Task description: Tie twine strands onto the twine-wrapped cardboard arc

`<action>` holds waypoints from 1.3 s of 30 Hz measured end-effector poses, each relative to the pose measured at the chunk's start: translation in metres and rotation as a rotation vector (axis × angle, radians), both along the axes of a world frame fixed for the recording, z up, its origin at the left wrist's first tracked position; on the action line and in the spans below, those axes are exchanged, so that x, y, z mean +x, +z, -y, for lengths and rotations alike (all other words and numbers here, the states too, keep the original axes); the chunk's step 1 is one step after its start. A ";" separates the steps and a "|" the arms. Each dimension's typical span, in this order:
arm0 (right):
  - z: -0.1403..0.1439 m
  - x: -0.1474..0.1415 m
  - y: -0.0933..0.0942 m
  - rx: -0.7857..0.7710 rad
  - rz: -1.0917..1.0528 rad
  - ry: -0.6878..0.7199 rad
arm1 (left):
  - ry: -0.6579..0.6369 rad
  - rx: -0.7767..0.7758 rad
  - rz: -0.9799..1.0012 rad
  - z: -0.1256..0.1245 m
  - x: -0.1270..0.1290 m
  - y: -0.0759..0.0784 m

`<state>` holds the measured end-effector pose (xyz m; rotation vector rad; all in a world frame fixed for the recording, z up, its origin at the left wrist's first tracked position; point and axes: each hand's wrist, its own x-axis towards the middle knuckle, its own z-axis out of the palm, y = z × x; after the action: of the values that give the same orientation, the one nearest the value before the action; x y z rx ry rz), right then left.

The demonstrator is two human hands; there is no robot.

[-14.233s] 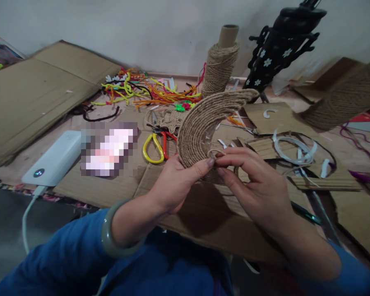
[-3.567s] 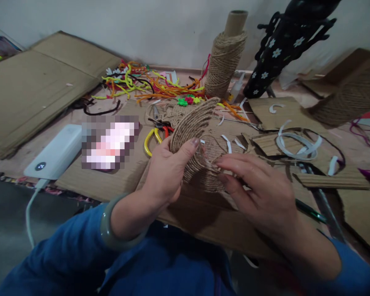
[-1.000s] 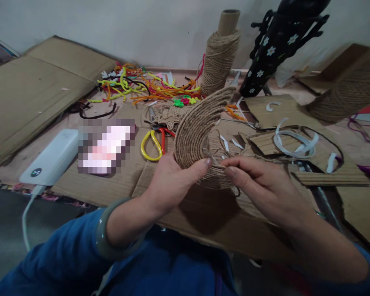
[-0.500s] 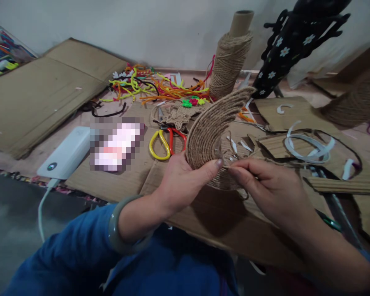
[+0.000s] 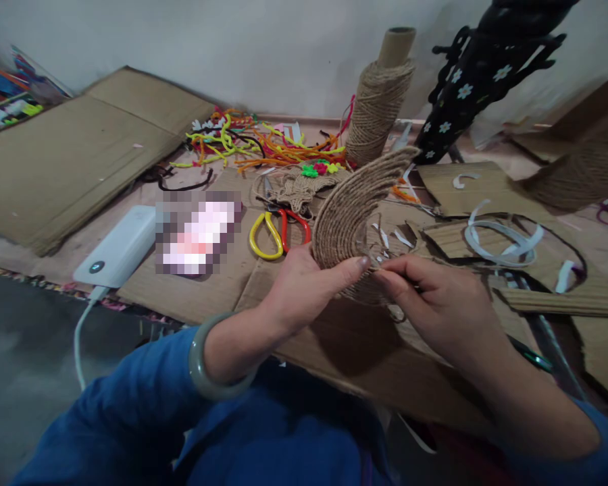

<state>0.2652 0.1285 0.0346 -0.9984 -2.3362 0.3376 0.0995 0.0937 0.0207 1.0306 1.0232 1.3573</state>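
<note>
Floor [image 5: 25, 351]: cardboard sheets [image 5: 76, 155], power bank [image 5: 119, 246], scissors [image 5: 276, 233], twine spool [image 5: 377, 111].

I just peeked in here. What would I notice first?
Right in the middle, the left hand holds up a curved shape covered in brown twine, and the right hand pinches at its lower edge. Behind it stands a tall twine spool, with bright pipe cleaners scattered to its left.

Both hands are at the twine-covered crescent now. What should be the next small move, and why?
Probably press the loose twine end down onto the inner edge of the crescent. The left hand grips the lower part of the crescent with its thumb on the face, and the right hand pinches the twine right beside that thumb, so the end looks not yet fixed.
</note>
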 end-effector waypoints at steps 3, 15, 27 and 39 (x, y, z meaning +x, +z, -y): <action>0.005 0.003 0.004 -0.006 -0.004 0.005 | -0.019 -0.027 0.063 0.007 0.003 0.004; 0.062 0.004 -0.014 0.133 -0.087 -0.037 | 0.070 -0.072 0.143 0.052 0.001 -0.014; 0.079 -0.021 -0.038 0.201 -0.257 -0.074 | 0.086 -0.106 0.171 0.052 -0.008 -0.033; 0.073 -0.022 -0.046 0.190 -0.232 -0.039 | 0.133 -0.126 0.165 0.052 -0.006 -0.033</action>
<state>0.2434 0.0560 -0.0111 -0.8626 -2.0936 0.1996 0.0933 0.0415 -0.0123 0.7560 1.0534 1.4407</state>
